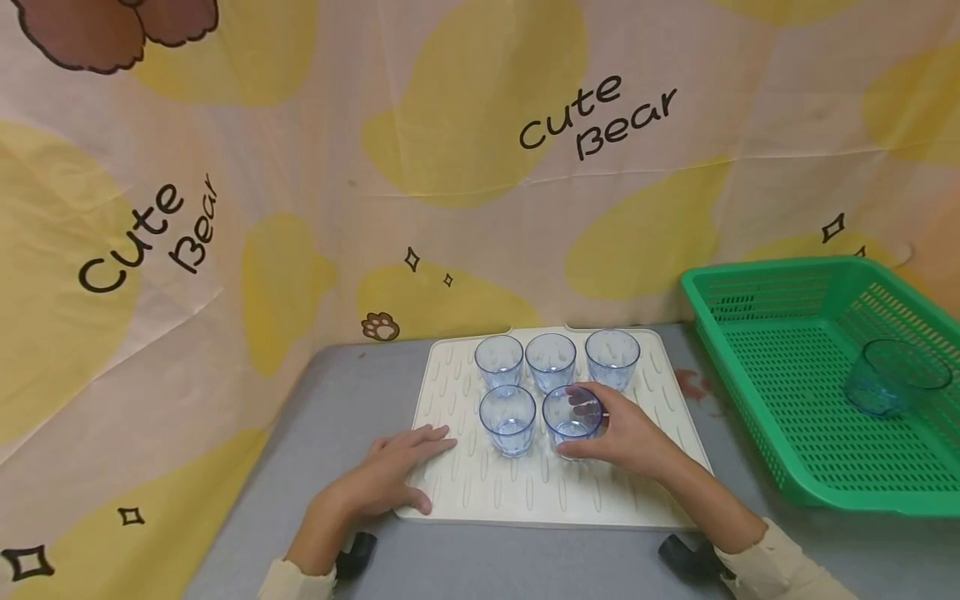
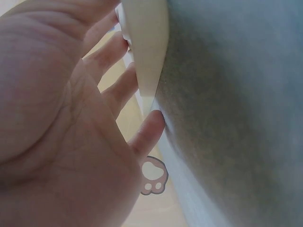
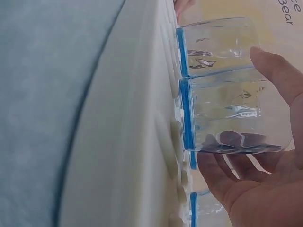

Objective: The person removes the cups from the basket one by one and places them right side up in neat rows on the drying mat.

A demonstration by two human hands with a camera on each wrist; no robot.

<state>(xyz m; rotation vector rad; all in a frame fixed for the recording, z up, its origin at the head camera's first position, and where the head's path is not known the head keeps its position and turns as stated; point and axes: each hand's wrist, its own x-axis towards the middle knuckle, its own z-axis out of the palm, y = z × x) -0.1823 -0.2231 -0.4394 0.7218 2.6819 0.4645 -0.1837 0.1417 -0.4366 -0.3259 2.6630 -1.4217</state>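
My right hand grips a clear bluish drinking glass, thumb on the near side and fingers around the far side. That glass stands upright on a cream ridged drying mat, close beside another glass on its left. Behind them is a row of three more upright glasses: a left one, a middle one and a right one. Across the mat's left front edge my left hand rests, fingers spread and holding nothing; in the left wrist view its fingers touch the mat's side.
To the right stands a green plastic basket with one tilted glass inside. Grey cloth covers the table. A printed curtain hangs behind and at the left. Dark wrist mounts are below both hands.
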